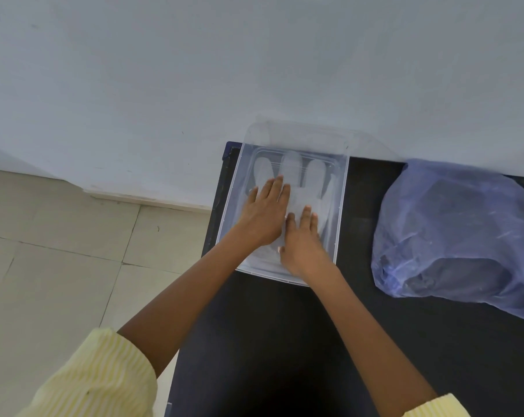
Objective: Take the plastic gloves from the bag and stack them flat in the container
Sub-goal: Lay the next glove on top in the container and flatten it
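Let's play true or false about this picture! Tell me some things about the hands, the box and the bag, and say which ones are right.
1. The left hand and the right hand both lie flat on a plastic glove in the container. True.
2. The blue bag lies on the dark table. True.
3. The bag is to the left of the container. False: it is to the container's right.
4. The right hand holds the bag. False: it presses on the glove, and nothing touches the bag.
5. The container is red. False: it is clear plastic.
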